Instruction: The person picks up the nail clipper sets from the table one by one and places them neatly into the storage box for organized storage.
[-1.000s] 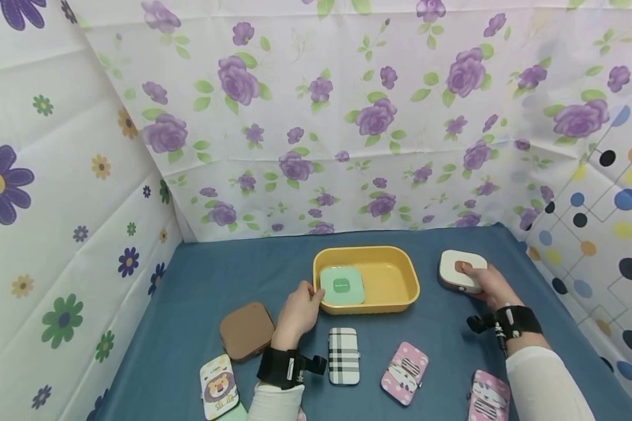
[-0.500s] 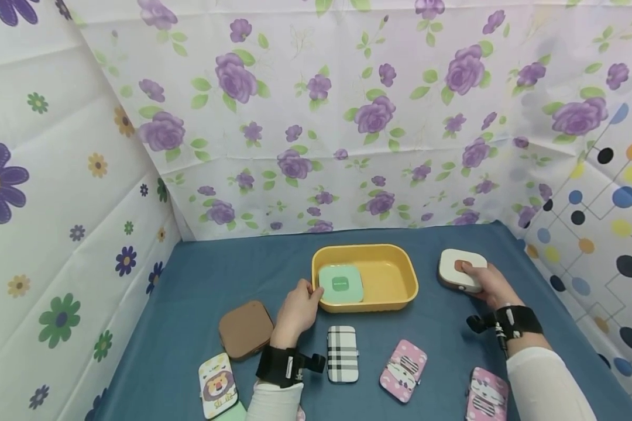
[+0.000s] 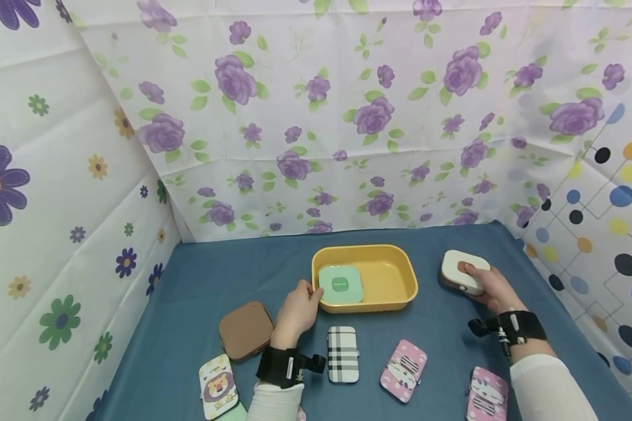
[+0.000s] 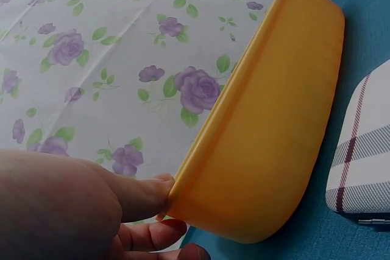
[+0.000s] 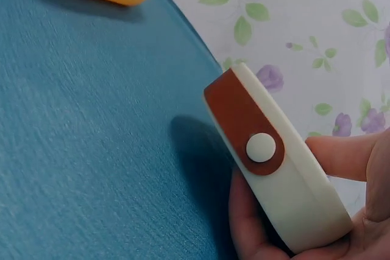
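Observation:
My left hand (image 3: 299, 310) pinches the left end of the yellow plastic tray (image 3: 384, 303), thumb and fingers on its rim, as the left wrist view shows. A mint green square case (image 3: 341, 285) lies inside the tray's left half. To the right of the tray, my right hand (image 3: 497, 289) grips a cream rounded case (image 3: 459, 261) between thumb and fingers. The thumb is on top and fingers reach underneath. In the right wrist view the case is tilted, with a brown strap (image 5: 237, 111) and white round button (image 5: 261, 147) on its side; a shadow falls beside it.
On the blue cloth (image 3: 216, 269) are a brown case (image 3: 246, 331), a lion-print case (image 3: 218, 387) over something mint green, a plaid case (image 3: 343, 355) and two pink cases, one (image 3: 404, 371) mid-right, another (image 3: 487, 395) by the right sleeve. Patterned sheets stand behind and at both sides.
My right hand and the cream case have shifted slightly to the right, and the case appears a little more tilted. My left hand keeps its grip on the tray's rim.

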{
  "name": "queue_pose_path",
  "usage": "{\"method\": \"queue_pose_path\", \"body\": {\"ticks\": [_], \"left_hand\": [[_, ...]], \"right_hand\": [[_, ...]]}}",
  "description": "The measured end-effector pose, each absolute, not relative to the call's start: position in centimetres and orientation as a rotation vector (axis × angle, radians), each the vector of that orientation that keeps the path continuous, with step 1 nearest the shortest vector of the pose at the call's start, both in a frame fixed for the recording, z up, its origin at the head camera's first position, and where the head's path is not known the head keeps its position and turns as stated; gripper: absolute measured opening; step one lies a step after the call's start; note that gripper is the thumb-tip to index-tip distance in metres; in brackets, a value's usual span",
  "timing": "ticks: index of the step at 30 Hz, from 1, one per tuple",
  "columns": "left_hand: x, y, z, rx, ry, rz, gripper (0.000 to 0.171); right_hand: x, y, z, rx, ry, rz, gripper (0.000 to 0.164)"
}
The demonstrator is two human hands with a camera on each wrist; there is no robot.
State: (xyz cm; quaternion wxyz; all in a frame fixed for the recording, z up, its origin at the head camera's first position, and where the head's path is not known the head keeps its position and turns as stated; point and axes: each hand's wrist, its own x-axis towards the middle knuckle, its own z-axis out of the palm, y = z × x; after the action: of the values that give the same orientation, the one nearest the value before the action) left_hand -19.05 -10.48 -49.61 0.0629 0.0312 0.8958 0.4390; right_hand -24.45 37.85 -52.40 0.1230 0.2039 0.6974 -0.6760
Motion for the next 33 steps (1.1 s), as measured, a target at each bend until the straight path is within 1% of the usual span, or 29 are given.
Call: {"method": "queue_pose_path", "body": {"ticks": [8,11,15,20,26,33], "left_hand": [[-19.0,-10.5,-49.4,0.099,2.697,1.336,0.025],[-19.0,-10.5,-49.5,0.092,2.701,1.328,0.025],[-19.0,-10.4,-49.7,0.088,2.713,1.317,0.025],[-19.1,-10.4,-49.7,0.083,2.719,1.316,0.026],[-19.2,-10.4,-49.8,0.083,2.716,1.316,0.026],[-19.3,-10.3,-49.8,0.079,2.710,1.318,0.027]], "right_hand": [[-23.8,37.2,-52.1,0.609,1.997,-2.019,0.092],[-23.8,37.0,-52.0,0.599,1.976,-2.050,0.088],[-23.7,36.6,-51.7,0.577,1.987,-2.059,0.088],[-23.4,35.6,-51.0,0.531,2.054,-2.008,0.095],[-23.5,34.3,-50.3,0.469,2.058,-2.011,0.095],[-23.6,33.0,-49.5,0.475,2.058,-2.004,0.099]]}}
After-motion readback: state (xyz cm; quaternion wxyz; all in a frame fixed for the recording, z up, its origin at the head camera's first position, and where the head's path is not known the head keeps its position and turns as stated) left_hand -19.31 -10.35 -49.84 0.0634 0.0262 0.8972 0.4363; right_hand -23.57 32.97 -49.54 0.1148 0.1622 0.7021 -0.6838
